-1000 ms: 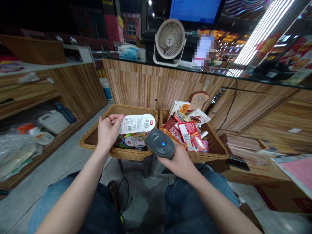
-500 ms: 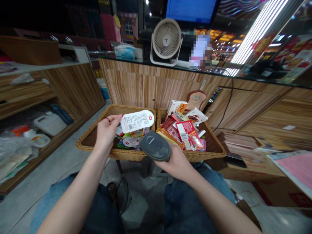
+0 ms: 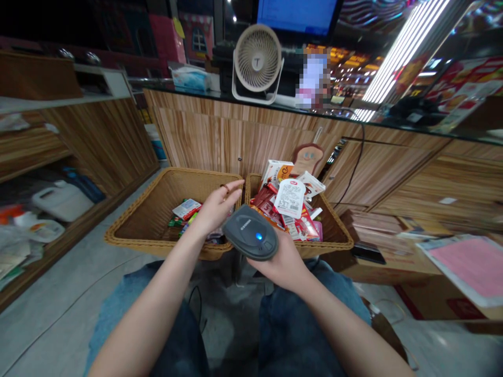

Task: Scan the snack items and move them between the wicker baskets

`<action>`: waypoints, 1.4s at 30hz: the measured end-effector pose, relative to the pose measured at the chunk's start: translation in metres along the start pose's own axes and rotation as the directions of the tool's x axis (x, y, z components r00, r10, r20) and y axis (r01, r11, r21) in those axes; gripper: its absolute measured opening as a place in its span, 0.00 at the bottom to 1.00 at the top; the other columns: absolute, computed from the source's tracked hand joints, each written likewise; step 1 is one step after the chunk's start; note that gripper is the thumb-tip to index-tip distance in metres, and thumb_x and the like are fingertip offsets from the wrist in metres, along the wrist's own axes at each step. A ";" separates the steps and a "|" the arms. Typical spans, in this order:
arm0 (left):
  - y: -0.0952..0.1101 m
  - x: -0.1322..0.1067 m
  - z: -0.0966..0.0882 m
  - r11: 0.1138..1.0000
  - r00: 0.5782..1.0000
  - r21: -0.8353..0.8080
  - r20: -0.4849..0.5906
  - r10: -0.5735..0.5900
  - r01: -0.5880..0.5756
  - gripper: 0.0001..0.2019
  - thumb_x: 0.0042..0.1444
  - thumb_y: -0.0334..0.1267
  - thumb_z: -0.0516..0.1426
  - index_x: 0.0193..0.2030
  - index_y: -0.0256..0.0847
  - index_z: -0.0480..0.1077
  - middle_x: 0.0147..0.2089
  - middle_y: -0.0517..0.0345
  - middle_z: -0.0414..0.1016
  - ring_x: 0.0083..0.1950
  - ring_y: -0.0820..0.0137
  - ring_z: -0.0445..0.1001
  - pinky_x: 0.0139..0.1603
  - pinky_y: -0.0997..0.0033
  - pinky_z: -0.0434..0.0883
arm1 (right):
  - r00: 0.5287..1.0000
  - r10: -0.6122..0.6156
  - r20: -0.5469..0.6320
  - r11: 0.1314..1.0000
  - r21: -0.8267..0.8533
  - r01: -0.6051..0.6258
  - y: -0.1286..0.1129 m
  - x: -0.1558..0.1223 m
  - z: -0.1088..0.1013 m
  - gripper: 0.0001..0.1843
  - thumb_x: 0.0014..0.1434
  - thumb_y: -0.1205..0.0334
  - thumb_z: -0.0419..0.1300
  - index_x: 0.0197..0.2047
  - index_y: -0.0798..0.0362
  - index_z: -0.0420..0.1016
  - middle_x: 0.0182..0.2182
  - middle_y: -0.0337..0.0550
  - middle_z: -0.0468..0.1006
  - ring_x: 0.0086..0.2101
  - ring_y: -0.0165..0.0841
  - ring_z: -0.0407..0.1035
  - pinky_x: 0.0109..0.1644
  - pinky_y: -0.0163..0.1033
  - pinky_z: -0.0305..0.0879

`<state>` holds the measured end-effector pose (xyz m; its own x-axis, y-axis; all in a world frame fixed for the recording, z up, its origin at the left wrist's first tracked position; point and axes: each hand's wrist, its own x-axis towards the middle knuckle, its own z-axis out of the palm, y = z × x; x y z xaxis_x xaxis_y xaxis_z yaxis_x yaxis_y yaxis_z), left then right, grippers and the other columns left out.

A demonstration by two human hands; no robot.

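Observation:
My right hand (image 3: 286, 264) is wrapped round a dark grey barcode scanner (image 3: 247, 230), whose blue light is lit. My left hand (image 3: 216, 209) holds nothing; its fingers stretch to the right over the inner edge of the left wicker basket (image 3: 141, 212). A few colourful snack packets (image 3: 186, 209) lie in that basket, partly behind my left hand and the scanner. Beside it stands the right wicker basket (image 3: 336, 228), heaped with boxes and packets. On top of this heap rests a white, round-ended package (image 3: 291, 198) with printed text and a barcode.
Behind the baskets rises a wooden counter (image 3: 196, 133) carrying a fan (image 3: 258, 60) and a monitor (image 3: 296, 15). A toast-shaped hanging toy (image 3: 308, 158) leans there. To the right, a phone (image 3: 368, 253) lies on a cardboard box (image 3: 404, 267). Shelves with a white jug (image 3: 70, 201) are at left.
The white package has gone from my left hand onto the heap in the right basket. My left hand has moved right and opened. The scanner's blue light has come on.

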<state>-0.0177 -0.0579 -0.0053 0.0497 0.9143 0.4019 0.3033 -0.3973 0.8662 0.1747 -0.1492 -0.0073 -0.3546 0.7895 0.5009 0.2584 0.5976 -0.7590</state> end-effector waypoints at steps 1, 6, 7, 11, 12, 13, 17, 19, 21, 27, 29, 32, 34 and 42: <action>-0.002 0.000 -0.010 0.999 1.000 0.044 -0.028 0.005 -0.003 0.28 0.61 0.55 0.60 0.62 0.42 0.77 0.54 0.50 0.84 0.59 0.54 0.79 0.64 0.51 0.72 | 1.000 0.006 -0.009 1.000 0.000 -0.006 0.002 -0.001 0.000 0.13 0.55 0.66 0.67 0.45 0.51 0.79 0.44 0.47 0.86 0.44 0.43 0.80 0.51 0.46 0.77; -0.026 0.000 -0.064 0.934 0.990 0.355 -0.138 0.008 0.042 0.27 0.60 0.52 0.60 0.64 0.44 0.75 0.51 0.49 0.83 0.54 0.55 0.80 0.61 0.54 0.73 | 0.997 0.053 -0.061 0.998 -0.028 -0.055 0.006 -0.001 -0.002 0.09 0.56 0.65 0.66 0.42 0.53 0.80 0.39 0.48 0.87 0.37 0.42 0.80 0.46 0.46 0.78; -0.033 -0.001 -0.073 0.891 0.992 0.449 -0.125 -0.001 0.058 0.28 0.60 0.52 0.61 0.64 0.44 0.74 0.51 0.48 0.83 0.55 0.54 0.79 0.63 0.52 0.71 | 0.996 0.059 -0.069 0.998 -0.028 -0.061 0.006 0.000 -0.002 0.09 0.56 0.65 0.66 0.42 0.53 0.81 0.38 0.47 0.87 0.36 0.42 0.80 0.45 0.46 0.78; -0.058 -0.014 -0.091 0.640 0.996 0.766 0.004 -0.088 0.054 0.27 0.60 0.50 0.62 0.64 0.46 0.75 0.58 0.43 0.80 0.67 0.47 0.71 0.70 0.41 0.60 | 0.994 0.061 -0.095 0.997 -0.031 -0.064 0.004 0.004 0.000 0.07 0.55 0.64 0.66 0.40 0.53 0.80 0.37 0.47 0.87 0.36 0.42 0.80 0.44 0.46 0.79; -0.062 -0.018 -0.091 0.590 0.992 0.807 0.045 -0.117 0.033 0.25 0.60 0.50 0.62 0.62 0.47 0.76 0.60 0.43 0.80 0.69 0.46 0.69 0.71 0.38 0.57 | 0.994 0.062 -0.093 0.997 -0.029 -0.064 0.003 0.004 0.001 0.07 0.55 0.64 0.66 0.39 0.53 0.80 0.37 0.47 0.87 0.36 0.42 0.80 0.45 0.46 0.79; -0.065 -0.022 -0.091 0.549 0.985 0.836 0.089 -0.147 0.007 0.23 0.60 0.51 0.62 0.61 0.47 0.77 0.61 0.43 0.79 0.70 0.45 0.67 0.72 0.35 0.54 | 0.994 0.061 -0.089 0.998 -0.026 -0.063 0.003 0.004 0.001 0.07 0.55 0.65 0.66 0.39 0.53 0.80 0.38 0.47 0.87 0.37 0.42 0.80 0.46 0.46 0.79; -0.064 -0.031 -0.080 0.434 0.912 0.896 0.256 -0.320 -0.099 0.22 0.60 0.54 0.61 0.55 0.44 0.80 0.64 0.40 0.77 0.73 0.41 0.61 0.73 0.27 0.43 | 0.996 0.052 -0.069 0.998 -0.014 -0.053 0.003 0.005 0.005 0.08 0.55 0.65 0.65 0.41 0.52 0.79 0.41 0.48 0.87 0.40 0.43 0.81 0.48 0.46 0.78; -0.059 -0.030 -0.074 0.403 0.860 0.907 0.300 -0.413 -0.124 0.23 0.60 0.56 0.61 0.53 0.43 0.81 0.64 0.40 0.77 0.73 0.41 0.61 0.73 0.26 0.40 | 0.996 0.047 -0.070 0.999 -0.018 -0.048 0.003 0.005 0.007 0.08 0.55 0.65 0.65 0.41 0.52 0.79 0.42 0.48 0.86 0.41 0.43 0.81 0.49 0.47 0.78; -0.055 -0.026 -0.069 0.386 0.824 0.913 0.318 -0.469 -0.132 0.22 0.59 0.56 0.62 0.52 0.43 0.82 0.64 0.40 0.77 0.73 0.41 0.61 0.73 0.26 0.39 | 0.997 0.047 -0.067 0.999 -0.022 -0.048 0.004 0.005 0.008 0.09 0.55 0.65 0.66 0.41 0.52 0.79 0.42 0.49 0.86 0.41 0.43 0.81 0.49 0.47 0.78; -0.055 -0.020 -0.063 0.429 0.787 0.892 0.363 -0.499 -0.140 0.15 0.59 0.46 0.62 0.49 0.45 0.82 0.56 0.43 0.83 0.67 0.46 0.71 0.74 0.30 0.39 | 0.996 0.063 -0.058 0.998 -0.005 -0.063 0.005 0.004 0.008 0.09 0.56 0.65 0.66 0.41 0.52 0.79 0.41 0.48 0.86 0.41 0.44 0.81 0.49 0.48 0.78; -0.056 -0.020 -0.065 0.468 0.802 0.877 0.359 -0.478 -0.114 0.14 0.60 0.47 0.60 0.47 0.45 0.83 0.52 0.44 0.84 0.62 0.48 0.76 0.74 0.36 0.45 | 0.996 0.071 -0.056 0.997 0.003 -0.071 0.005 0.003 0.008 0.09 0.56 0.66 0.66 0.42 0.52 0.79 0.41 0.48 0.86 0.43 0.45 0.81 0.51 0.48 0.78; -0.055 -0.021 -0.072 0.599 0.847 0.801 0.314 -0.428 0.005 0.17 0.59 0.52 0.59 0.45 0.45 0.83 0.47 0.47 0.86 0.56 0.50 0.80 0.68 0.49 0.61 | 0.995 0.078 -0.061 0.997 0.004 -0.078 0.005 0.003 0.006 0.10 0.56 0.66 0.66 0.43 0.52 0.80 0.42 0.48 0.86 0.42 0.45 0.81 0.49 0.47 0.78; -0.055 -0.021 -0.078 0.722 0.899 0.681 0.229 -0.374 0.126 0.19 0.55 0.55 0.62 0.44 0.45 0.83 0.46 0.49 0.86 0.51 0.52 0.82 0.58 0.57 0.70 | 0.995 0.079 -0.066 0.997 0.002 -0.079 0.006 0.003 0.005 0.09 0.56 0.65 0.66 0.42 0.53 0.80 0.41 0.48 0.87 0.40 0.44 0.81 0.48 0.46 0.78; -0.049 -0.021 -0.074 0.935 0.942 -0.225 -0.135 -0.308 0.274 0.30 0.38 0.52 0.75 0.46 0.37 0.81 0.44 0.50 0.85 0.41 0.64 0.81 0.47 0.65 0.76 | 0.994 0.089 -0.062 0.996 0.008 -0.089 0.009 0.004 0.006 0.10 0.56 0.65 0.65 0.43 0.53 0.80 0.42 0.48 0.87 0.41 0.44 0.81 0.48 0.47 0.77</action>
<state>-0.1041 -0.0632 -0.0346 -0.1750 0.9728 0.1517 0.0829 -0.1389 0.9868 0.1699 -0.1415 -0.0147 -0.2742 0.8466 0.4561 0.2814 0.5242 -0.8038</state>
